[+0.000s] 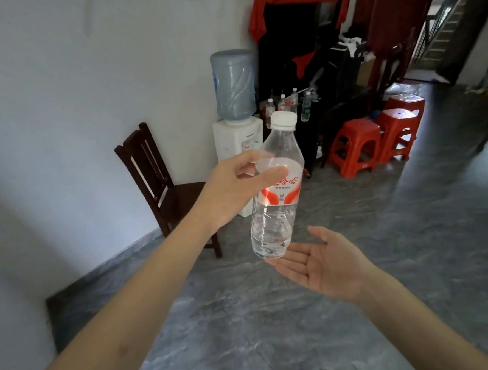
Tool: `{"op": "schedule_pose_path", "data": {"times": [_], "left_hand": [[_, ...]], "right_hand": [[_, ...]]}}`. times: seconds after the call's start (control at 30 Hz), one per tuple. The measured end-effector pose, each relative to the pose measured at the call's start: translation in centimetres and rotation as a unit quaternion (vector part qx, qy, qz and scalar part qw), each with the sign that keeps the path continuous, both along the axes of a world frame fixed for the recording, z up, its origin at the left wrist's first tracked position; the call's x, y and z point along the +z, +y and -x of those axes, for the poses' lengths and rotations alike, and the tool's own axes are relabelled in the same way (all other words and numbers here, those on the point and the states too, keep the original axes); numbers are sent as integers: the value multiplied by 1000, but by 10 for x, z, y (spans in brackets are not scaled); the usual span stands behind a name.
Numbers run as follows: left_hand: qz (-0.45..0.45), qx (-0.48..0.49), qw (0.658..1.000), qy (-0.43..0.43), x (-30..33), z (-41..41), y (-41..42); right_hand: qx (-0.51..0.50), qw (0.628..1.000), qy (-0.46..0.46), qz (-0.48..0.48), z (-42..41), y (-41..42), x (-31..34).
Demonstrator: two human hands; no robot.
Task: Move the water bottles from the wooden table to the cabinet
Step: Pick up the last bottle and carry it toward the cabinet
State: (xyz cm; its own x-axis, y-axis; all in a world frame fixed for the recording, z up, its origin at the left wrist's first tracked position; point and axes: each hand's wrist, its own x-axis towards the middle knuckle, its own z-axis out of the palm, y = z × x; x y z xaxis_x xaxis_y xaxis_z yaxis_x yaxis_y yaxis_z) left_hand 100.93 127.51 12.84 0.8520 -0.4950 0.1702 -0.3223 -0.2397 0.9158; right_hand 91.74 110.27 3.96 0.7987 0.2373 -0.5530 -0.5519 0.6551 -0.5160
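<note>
A clear water bottle (276,211) with a white cap and a red-and-white label is held upright in mid-air at the centre of the view. My left hand (234,188) grips it around the upper body, thumb across the front. Palm up, my right hand (327,262) lies flat just under the bottle's base, fingertips at or near the bottom. Several more water bottles (292,101) stand on a dark cabinet (311,140) beyond, beside the water dispenser. The wooden table is out of view.
A white water dispenser (234,145) with a blue jug (234,85) stands against the wall. A dark wooden chair (162,184) is left of it. Two red plastic stools (374,145) sit to the right. Grey tiled floor (274,326) stretches ahead.
</note>
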Motion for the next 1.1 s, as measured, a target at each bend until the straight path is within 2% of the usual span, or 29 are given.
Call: {"op": "schedule_pose_path", "data": {"times": [0.4, 0.73, 1.1], "left_hand": [[23, 5, 1000, -1, -3, -145, -135], [-17, -17, 999, 21, -19, -276, -199], [-20, -60, 998, 23, -22, -470, -241]], "right_hand": [[17, 1000, 1, 2, -155, -137, 1], [19, 999, 22, -21, -277, -193, -17], [-21, 999, 43, -23, -460, -232, -22]]}}
